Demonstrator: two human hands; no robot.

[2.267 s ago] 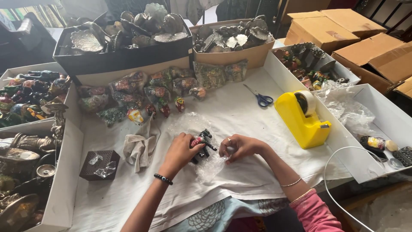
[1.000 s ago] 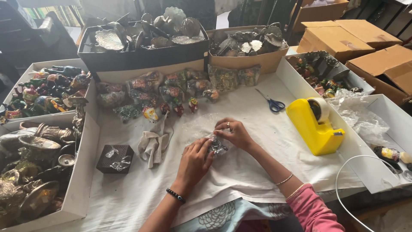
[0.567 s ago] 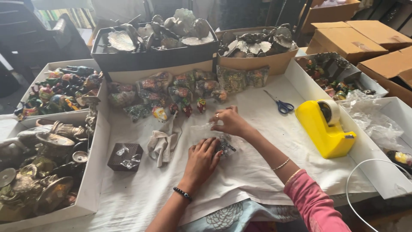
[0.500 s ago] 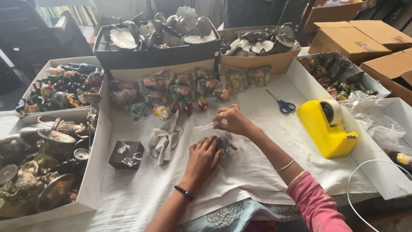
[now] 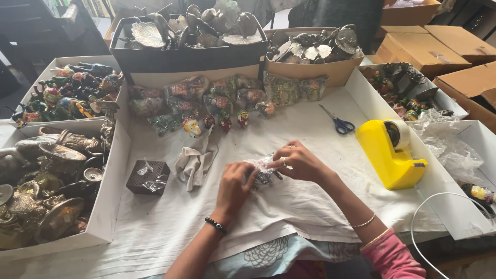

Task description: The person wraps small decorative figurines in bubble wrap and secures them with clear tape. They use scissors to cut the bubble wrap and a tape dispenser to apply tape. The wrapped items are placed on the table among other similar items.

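Left hand [image 5: 233,187] and right hand [image 5: 299,163] both clench a small dark figurine wrapped in clear plastic [image 5: 263,170], held just above the white-covered surface [image 5: 310,206] at centre. A yellow tape dispenser [image 5: 387,152] stands right.

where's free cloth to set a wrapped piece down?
Free: the patch between the scissors, the yellow tape dispenser and the right hand, and the strip below the small brown box beside the left hand. Crowded: the row of wrapped figurines along the back boxes.
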